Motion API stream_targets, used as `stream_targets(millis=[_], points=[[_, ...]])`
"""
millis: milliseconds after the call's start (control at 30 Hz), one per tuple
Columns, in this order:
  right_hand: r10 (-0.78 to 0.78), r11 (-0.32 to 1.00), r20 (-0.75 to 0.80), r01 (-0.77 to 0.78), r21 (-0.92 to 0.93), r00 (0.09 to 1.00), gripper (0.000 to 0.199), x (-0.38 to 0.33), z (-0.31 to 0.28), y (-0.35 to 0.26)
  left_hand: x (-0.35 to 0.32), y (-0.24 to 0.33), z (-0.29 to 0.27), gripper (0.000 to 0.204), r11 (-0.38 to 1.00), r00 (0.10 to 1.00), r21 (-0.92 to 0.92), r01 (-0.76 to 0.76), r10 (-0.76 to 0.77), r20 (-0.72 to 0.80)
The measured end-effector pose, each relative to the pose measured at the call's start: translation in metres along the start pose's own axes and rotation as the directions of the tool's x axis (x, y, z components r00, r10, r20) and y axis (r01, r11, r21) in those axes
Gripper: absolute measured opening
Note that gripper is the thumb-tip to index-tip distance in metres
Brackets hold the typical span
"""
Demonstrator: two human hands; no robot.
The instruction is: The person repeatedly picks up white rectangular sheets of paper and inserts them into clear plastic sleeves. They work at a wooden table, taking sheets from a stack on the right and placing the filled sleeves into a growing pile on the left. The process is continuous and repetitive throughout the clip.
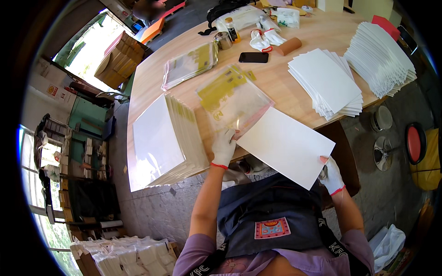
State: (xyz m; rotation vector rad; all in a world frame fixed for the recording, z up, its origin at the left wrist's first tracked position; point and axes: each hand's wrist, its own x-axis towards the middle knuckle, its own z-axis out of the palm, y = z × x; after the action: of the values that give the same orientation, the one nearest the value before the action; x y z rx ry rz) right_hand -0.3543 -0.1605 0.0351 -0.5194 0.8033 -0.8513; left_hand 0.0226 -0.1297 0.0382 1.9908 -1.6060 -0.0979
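My right hand (pixel 332 176), in a white glove with bare fingertips and a red cuff, grips the right end of a blank white board (pixel 287 148). The board is tilted over the table's near edge, its far side against a clear plastic bag (pixel 246 99) with yellow-green print. My left hand (pixel 224 147), gloved the same way, is closed on the bag's near edge beside the board's left corner. How far the corner overlaps the bag is hard to see. Left of it stands a thick stack of bagged white boards (pixel 159 138).
Flat printed bags (pixel 191 64) lie farther back. Loose white boards (pixel 326 83) and a fanned pile of boards (pixel 380 57) occupy the right side. A black phone (pixel 253 57), a brown roll (pixel 289 46), spare gloves (pixel 266 40), a glass jar (pixel 223 41) and a bottle (pixel 232 31) stand or lie beyond.
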Motion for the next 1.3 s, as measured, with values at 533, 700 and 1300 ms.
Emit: stream_targets(millis=[533, 700, 1300], points=[[0.044, 0.998, 0.027, -0.045, 0.037, 0.999, 0.025, -0.034, 0.049, 0.015, -0.051, 0.027, 0.044, 0.054, 0.797, 0.876, -0.603, 0.026, -0.309, -0.370], [0.095, 0.995, 0.034, -0.094, -0.030, 0.995, 0.027, -0.054, 0.058, 0.013, -0.045, 0.050, 0.113, 0.047, 0.004, 0.664, -0.996, 0.084, -0.746, 0.053], [0.361, 0.931, 0.227, -0.336, -0.141, 0.905, 0.032, 0.043, 0.096, 0.093, -0.138, 0.040, 0.125, 0.026, -0.411, 0.678, -0.754, 0.513, -0.344, 0.649]])
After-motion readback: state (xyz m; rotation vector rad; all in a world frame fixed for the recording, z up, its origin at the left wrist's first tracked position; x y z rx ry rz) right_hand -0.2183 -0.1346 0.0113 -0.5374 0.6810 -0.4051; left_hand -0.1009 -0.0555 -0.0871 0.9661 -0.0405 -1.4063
